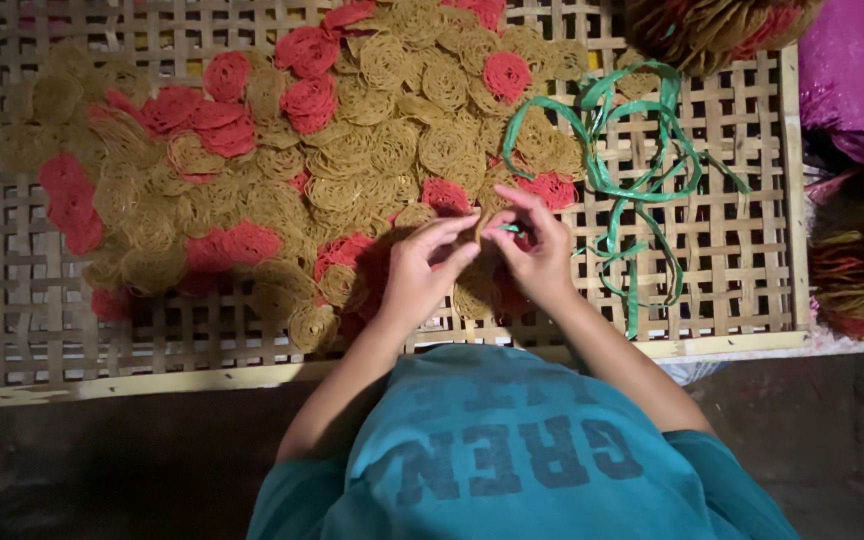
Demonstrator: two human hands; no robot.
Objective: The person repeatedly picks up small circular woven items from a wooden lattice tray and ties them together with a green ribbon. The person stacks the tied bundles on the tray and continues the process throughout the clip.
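Note:
My left hand and my right hand meet over a woven bamboo tray. The right thumb and forefinger pinch the end of a green plastic strip. Fingers of the left hand close on a small stack of tan noodle discs that sits between and under both hands. More loose green strips curl on the tray just right of my right hand. A wide pile of tan and red round noodle discs covers the tray to the left and beyond my hands.
A wooden rim edges the tray's near side. Bundled disc stacks lie off the right edge, another bundle at the top right, and a pink plastic sheet in the right corner. The floor below is dark.

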